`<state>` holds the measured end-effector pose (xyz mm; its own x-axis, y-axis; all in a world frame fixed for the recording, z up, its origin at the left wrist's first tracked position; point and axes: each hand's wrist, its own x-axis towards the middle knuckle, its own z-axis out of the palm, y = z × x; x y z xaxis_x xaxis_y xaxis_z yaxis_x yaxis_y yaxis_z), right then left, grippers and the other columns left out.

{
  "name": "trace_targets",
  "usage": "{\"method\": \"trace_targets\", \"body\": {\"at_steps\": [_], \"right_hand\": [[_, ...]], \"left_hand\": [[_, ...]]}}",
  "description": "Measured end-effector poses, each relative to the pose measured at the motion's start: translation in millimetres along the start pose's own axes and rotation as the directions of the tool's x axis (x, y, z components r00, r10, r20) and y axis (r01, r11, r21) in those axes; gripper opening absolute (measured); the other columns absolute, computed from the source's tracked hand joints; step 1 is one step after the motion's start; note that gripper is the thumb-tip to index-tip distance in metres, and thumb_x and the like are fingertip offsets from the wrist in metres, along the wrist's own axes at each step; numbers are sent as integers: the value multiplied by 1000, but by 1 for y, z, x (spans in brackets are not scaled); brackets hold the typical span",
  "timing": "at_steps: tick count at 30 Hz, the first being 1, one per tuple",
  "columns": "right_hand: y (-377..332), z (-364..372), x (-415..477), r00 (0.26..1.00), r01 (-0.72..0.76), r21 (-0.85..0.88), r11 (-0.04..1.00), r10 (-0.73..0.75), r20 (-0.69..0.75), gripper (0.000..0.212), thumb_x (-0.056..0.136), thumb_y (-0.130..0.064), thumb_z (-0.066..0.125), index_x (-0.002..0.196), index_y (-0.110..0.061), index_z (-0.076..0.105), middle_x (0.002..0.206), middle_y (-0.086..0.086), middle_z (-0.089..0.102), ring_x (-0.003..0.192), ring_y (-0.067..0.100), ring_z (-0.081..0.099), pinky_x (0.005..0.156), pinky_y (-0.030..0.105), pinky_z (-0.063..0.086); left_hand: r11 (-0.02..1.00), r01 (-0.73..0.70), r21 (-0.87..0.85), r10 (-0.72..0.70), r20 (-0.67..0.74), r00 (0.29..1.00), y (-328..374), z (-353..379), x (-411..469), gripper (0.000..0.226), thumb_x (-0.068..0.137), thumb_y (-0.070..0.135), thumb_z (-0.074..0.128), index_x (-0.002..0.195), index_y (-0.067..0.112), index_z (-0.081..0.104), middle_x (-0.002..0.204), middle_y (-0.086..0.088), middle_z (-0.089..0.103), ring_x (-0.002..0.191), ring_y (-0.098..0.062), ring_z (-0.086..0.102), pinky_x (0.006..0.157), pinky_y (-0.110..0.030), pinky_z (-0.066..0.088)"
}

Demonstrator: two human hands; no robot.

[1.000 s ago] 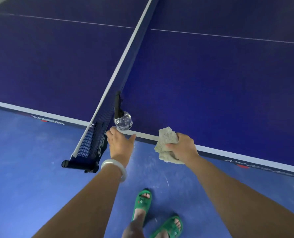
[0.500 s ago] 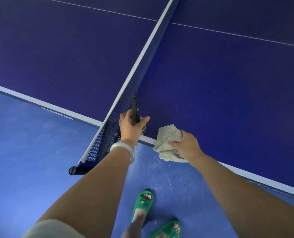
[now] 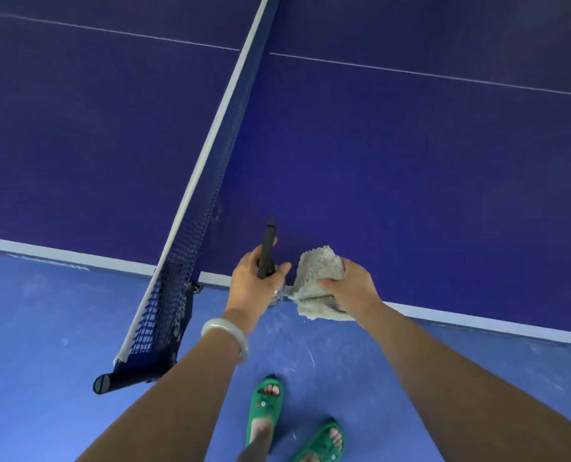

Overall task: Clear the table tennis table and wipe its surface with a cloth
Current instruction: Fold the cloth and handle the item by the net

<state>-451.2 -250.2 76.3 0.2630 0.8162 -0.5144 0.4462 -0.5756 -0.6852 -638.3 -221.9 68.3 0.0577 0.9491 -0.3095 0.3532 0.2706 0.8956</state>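
Head view is looking down over the near edge of the blue table (image 3: 410, 195), just right of the net (image 3: 191, 235), and both hands are busy at that edge. The left hand (image 3: 254, 285), pale bangle (image 3: 226, 338) on its wrist, is wrapping its fingers and thumb tightly round an upright black handle (image 3: 267, 251), and a glint of a clear bottle (image 3: 277, 296) is showing under the palm. Whether its base is touching the table, I cannot tell. Just beside it, the right hand (image 3: 347, 281) is clutching a crumpled grey cloth (image 3: 314, 278), fingers curled well into the folds, and the bundle is sitting across the white edge line, half over the table, half over the floor (image 3: 44, 328). To my eye the clearing step is what is happening here: the bottle looks like the one loose thing on this stretch of surface. Next, I would say, the left hand is needing to carry it well clear and set it down off the table, minding the net post close by. Then the cloth, bunched as it is, is wanting to go flat on the blue for the wiping. Green sandals (image 3: 265, 405) are standing close below.
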Motion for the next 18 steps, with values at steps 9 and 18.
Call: {"method": "trace_targets", "body": {"at_steps": [9,18], "right_hand": [[66,-72,-57,961,-163,67,984,174,-215,26,89,-18,69,112,-17,59,101,-1,64,93,18,60,74,26,43],[144,-131,-156,838,-274,245,930,356,-414,20,87,-12,65,107,-16,64,99,1,68,97,22,63,85,31,48]], "left_hand": [[995,-104,11,94,342,935,26,69,-26,33,89,3,63,114,24,56,59,-11,53,49,-24,52,52,-31,46],[972,-223,78,116,665,738,55,172,-92,41,91,7,59,112,42,60,69,2,56,54,-15,47,41,-18,42]]}}
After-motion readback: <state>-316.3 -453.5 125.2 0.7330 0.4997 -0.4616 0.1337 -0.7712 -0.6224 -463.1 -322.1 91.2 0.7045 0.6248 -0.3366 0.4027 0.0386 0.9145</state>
